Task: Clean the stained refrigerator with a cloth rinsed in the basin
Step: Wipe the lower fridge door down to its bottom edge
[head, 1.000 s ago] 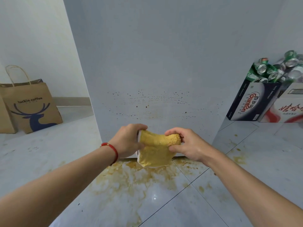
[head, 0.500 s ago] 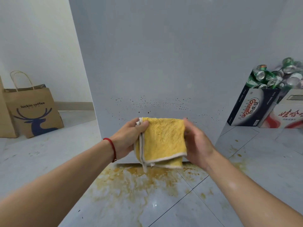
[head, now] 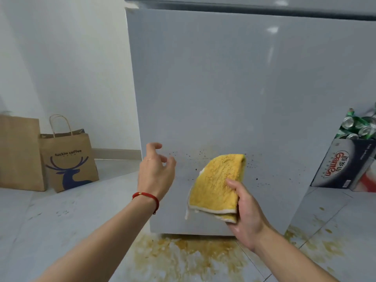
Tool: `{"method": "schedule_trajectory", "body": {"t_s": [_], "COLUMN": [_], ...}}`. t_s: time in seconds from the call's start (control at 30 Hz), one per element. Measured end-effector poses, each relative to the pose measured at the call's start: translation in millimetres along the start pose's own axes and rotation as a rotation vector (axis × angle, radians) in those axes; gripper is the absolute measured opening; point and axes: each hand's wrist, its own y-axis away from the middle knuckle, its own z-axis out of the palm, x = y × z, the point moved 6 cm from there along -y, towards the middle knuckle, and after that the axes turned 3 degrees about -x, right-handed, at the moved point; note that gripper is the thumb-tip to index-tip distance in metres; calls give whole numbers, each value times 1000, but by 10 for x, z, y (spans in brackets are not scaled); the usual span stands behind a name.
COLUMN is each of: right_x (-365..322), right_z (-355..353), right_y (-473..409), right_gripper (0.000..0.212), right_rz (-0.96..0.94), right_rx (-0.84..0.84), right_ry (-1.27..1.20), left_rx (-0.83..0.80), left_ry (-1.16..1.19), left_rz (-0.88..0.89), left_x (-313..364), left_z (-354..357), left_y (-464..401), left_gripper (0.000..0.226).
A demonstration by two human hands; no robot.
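Observation:
The grey refrigerator door (head: 223,88) fills the middle of the head view, with dark specks and a faint brown smear across its lower part (head: 254,169). A folded yellow cloth (head: 215,184) with a white hem is held just in front of those specks. My right hand (head: 246,218) grips the cloth from below right, thumb on its front. My left hand (head: 156,171) hovers apart from the cloth to its left, fingers loosely spread and holding nothing. No basin is in view.
A brown spill (head: 189,255) spreads over the floor tiles at the refrigerator's foot, with more splashes at the right (head: 323,239). Two paper bags (head: 69,157) stand against the left wall. A carton (head: 345,165) heaped with green cans (head: 358,127) sits at the right.
My left hand let go of the cloth and moved off to the left. The right hand now holds the cloth alone, raised toward the speckled door. The view tilted upward.

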Motion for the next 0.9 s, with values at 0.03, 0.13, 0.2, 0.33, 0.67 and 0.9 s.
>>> {"method": "schedule_trajectory", "body": {"t_s": [0.03,0.13,0.2,0.33,0.67,0.9], "right_x": [-92,-428,-513,-485,-765,-1774], "right_z": [108,501,787,1335,1987,638], "right_y": [0,77,-16,-862,-1334,-953], "right_gripper": [34,44,67,81,42,42], "right_rz": [-88,-633,-1002,-1041,-1487,-1274], "right_rx": [-3,106,203,391,302,787], "right_ry": [104,506,763,1402,1965,1618], "left_rx": [103,332,393,344,329,260], "left_ry": [42,182,280,379,383,370], "left_rz": [-6,-25,-55,-107,-29,34], "left_x": [-3,23,77,117,155,396], "left_z": [-179,-609,-756,-813,-914,-867], "left_y": [-61,-215,-273,-345,-429,-469], "left_gripper": [37,35,34,33,24,36]}}
